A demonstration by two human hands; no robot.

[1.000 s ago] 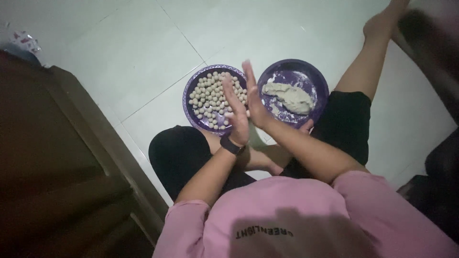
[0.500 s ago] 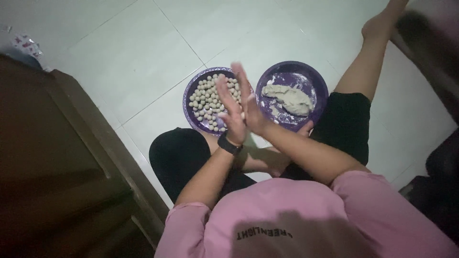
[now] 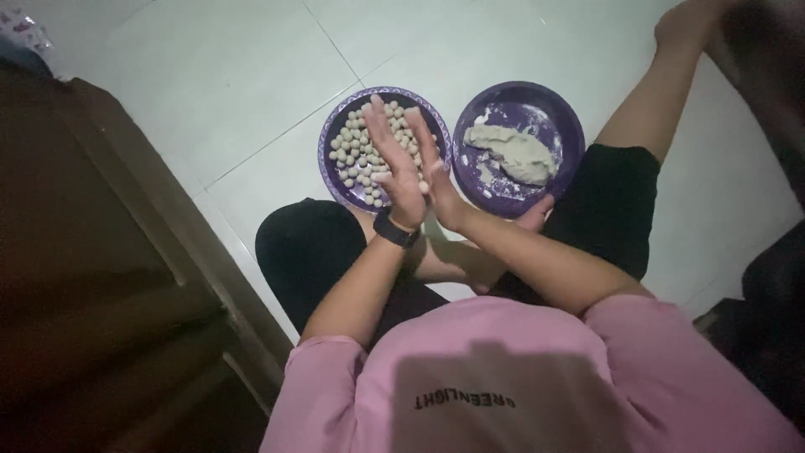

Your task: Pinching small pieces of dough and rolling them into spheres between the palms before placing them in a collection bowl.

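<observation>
The left hand (image 3: 392, 172) and the right hand (image 3: 432, 180) were pressed flat together, palm to palm, fingers stretched out and pointing away from the body. Whatever was squeezed between the palms was hidden, so it couldn't be told if anything was in there. A dark wristband (image 3: 396, 230) was worn on the left wrist.

The joined hands were held right over the near right part of a purple plate (image 3: 329, 143), which was loaded with lots of small pale dough balls (image 3: 352, 155). Just to the right of it, nearly touching, a purple bowl (image 3: 570, 126) was set on the floor, with a lump of pale dough (image 3: 513, 153) lying in it and flour smeared around the inside.

Both dishes were placed on a pale tiled floor (image 3: 235, 75), just past the crossed legs in black shorts (image 3: 306, 252). A pink shirt (image 3: 537, 377) filled the near edge of the view. Dark wooden furniture (image 3: 92, 277) was seen along the left side.
</observation>
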